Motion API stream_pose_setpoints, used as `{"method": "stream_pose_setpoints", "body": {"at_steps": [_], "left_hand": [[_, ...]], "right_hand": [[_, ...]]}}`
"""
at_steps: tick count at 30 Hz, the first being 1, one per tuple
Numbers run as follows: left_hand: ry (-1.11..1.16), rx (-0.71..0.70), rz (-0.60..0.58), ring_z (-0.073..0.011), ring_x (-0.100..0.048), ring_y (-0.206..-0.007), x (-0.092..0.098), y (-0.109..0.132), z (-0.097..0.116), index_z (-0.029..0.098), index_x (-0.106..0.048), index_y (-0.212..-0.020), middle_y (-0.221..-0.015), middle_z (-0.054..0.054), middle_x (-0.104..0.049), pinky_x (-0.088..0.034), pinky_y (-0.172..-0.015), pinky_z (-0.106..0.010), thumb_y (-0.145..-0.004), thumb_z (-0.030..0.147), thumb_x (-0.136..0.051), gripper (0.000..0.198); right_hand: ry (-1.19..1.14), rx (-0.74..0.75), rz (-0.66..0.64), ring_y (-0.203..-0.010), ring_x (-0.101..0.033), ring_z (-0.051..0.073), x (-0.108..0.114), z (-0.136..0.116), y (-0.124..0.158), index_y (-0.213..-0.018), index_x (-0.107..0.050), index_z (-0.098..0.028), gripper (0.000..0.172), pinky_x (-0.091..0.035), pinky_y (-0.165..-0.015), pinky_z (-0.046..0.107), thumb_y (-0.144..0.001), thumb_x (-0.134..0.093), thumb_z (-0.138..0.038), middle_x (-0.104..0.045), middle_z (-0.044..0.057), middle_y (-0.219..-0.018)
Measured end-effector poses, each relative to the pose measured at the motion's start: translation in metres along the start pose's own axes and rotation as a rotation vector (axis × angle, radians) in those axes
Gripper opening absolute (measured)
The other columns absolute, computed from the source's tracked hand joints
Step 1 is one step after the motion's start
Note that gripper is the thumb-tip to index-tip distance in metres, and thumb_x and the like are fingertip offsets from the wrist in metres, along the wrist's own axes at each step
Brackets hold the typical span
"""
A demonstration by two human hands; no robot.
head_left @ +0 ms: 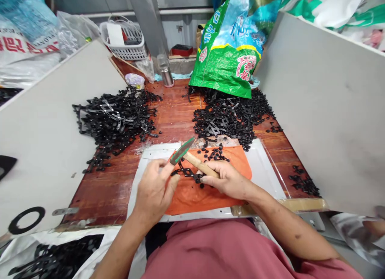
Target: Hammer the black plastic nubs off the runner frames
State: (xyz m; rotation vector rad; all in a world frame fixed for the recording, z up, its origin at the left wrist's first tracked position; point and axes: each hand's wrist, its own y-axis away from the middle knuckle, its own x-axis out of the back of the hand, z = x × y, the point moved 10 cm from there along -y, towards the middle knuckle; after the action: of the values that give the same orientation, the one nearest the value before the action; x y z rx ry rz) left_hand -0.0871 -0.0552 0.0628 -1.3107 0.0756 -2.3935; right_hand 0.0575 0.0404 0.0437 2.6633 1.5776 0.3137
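Note:
My right hand [227,176] is closed around the wooden handle of a hammer [200,162], whose dark head with green edges points up and left. Under the hammer lies a black criss-cross linkage of small plastic strips [187,172]. Its left end sits between the index finger and thumb of my left hand [155,188], while its right end lies by my right fingertips. The left fingertips come close to the hammer head; whether they touch it is hard to see. Beneath everything is an orange cloth [192,200], with small round black caps [215,153] scattered on its far part.
Heaps of black linked strips [114,118] and black caps [237,114] flank the board. Behind stand a green bag [225,70], a metal flask [166,72] and a grey basket [128,50]. White panels [325,110] wall the sides. A few parts [305,182] lie right.

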Motion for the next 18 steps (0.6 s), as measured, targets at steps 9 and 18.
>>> {"method": "stream_pose_setpoints", "body": {"at_steps": [9, 18], "left_hand": [[0.210, -0.210, -0.069, -0.0281, -0.055, -0.129, -0.019, -0.004, 0.030, 0.022, -0.067, -0.121, -0.144, -0.012, -0.052, -0.050, -0.108, -0.043, -0.097, 0.027, -0.056, 0.027], [0.516, -0.377, -0.094, -0.0135, -0.070, -0.095, -0.042, 0.022, 0.047, 0.034, -0.035, -0.154, -0.114, -0.003, -0.072, -0.055, -0.079, -0.023, -0.104, 0.015, -0.040, 0.054]], "right_hand": [[-0.216, -0.056, -0.260, -0.055, -0.034, 0.006, -0.013, 0.003, 0.009, -0.094, -0.065, -0.013, 0.029, -0.023, -0.048, 0.020, -0.088, -0.070, -0.041, -0.044, -0.006, -0.067], [-0.428, -0.030, -0.256, -0.041, -0.042, 0.004, -0.008, 0.010, -0.004, -0.098, -0.067, -0.012, 0.037, -0.026, -0.036, 0.017, -0.083, -0.074, -0.046, -0.067, 0.000, -0.074]]}}
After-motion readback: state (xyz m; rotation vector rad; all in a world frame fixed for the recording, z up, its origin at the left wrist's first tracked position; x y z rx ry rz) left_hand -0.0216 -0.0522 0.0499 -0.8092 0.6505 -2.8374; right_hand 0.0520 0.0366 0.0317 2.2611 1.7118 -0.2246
